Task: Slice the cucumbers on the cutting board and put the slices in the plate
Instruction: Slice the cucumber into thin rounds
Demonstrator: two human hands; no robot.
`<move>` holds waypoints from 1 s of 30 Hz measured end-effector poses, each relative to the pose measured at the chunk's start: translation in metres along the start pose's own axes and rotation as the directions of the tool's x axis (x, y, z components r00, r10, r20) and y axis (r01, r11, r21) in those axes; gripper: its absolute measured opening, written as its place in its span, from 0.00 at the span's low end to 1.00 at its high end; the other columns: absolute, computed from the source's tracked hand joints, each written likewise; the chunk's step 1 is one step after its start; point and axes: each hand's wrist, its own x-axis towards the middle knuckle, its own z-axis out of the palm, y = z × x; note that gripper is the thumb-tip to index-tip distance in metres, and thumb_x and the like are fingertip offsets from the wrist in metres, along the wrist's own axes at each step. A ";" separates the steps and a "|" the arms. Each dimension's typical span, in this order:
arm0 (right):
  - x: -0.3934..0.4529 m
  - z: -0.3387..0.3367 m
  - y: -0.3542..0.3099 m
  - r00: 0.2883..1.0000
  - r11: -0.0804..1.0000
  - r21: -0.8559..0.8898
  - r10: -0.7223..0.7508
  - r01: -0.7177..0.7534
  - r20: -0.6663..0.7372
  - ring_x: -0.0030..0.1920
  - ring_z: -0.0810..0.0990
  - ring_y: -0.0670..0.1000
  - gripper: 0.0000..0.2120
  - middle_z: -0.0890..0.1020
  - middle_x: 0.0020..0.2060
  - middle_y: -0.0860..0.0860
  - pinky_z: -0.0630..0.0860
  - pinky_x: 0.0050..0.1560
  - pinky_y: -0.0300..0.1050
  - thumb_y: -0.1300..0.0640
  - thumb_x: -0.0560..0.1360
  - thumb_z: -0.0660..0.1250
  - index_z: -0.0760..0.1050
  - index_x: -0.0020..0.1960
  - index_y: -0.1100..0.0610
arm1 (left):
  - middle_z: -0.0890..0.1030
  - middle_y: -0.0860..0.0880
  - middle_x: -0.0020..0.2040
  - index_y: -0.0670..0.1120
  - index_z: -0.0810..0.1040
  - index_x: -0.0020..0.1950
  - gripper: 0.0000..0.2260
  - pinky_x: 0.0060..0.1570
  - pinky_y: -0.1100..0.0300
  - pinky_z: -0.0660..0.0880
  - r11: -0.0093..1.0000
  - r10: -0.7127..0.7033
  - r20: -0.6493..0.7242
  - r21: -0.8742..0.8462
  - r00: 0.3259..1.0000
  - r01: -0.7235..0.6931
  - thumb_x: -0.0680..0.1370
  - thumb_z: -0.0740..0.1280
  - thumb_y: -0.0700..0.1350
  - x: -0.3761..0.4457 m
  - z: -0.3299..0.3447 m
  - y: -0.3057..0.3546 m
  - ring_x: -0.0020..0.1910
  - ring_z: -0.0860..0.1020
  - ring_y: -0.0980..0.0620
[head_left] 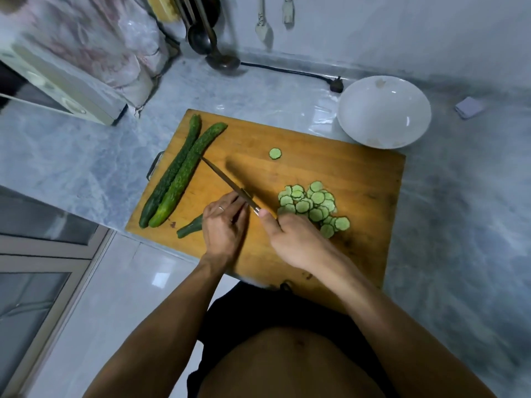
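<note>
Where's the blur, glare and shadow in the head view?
Head view: motion smear is strongest top left over the covered appliance; glare patches sit on the counter by the plate; the knife throws a broad dark shadow across the cutting board; wide-angle bending shows at the edges; the slices stay fairly sharp.

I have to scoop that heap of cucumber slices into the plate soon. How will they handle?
The cucumber slices look thin and overlap loosely, so they will probably slide apart and some may stick. One stray slice lies far off, suggesting they roll or scatter easily. Their cut faces look wet, likely slippery.
</note>
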 end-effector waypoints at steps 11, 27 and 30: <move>-0.004 0.006 -0.002 1.000 0.999 0.031 0.014 -0.014 -0.010 0.26 0.68 0.49 0.29 0.70 0.30 0.50 0.61 0.26 0.43 0.36 0.83 0.46 0.67 0.34 0.55 | 0.85 0.46 0.52 0.43 0.85 0.47 0.13 0.51 0.48 0.75 0.997 -0.069 -0.035 -0.027 0.997 0.068 0.75 0.61 0.44 0.000 -0.002 0.013 0.50 0.81 0.45; 0.017 0.016 0.005 0.997 0.998 0.055 0.033 -0.030 -0.066 0.22 0.67 0.50 0.31 0.69 0.25 0.50 0.63 0.26 0.43 0.38 0.83 0.47 0.66 0.31 0.56 | 0.83 0.44 0.58 0.41 0.85 0.55 0.09 0.57 0.53 0.74 0.999 -0.034 -0.014 -0.025 0.999 0.033 0.75 0.71 0.37 -0.002 -0.001 0.003 0.56 0.81 0.46; 0.017 0.019 0.005 0.997 0.998 0.049 0.029 -0.025 -0.074 0.25 0.72 0.52 0.32 0.72 0.26 0.52 0.66 0.27 0.44 0.38 0.83 0.47 0.70 0.32 0.57 | 0.83 0.45 0.60 0.41 0.84 0.57 0.11 0.57 0.50 0.76 1.000 0.024 0.026 -0.021 0.999 -0.023 0.78 0.67 0.42 0.000 -0.006 -0.003 0.58 0.81 0.46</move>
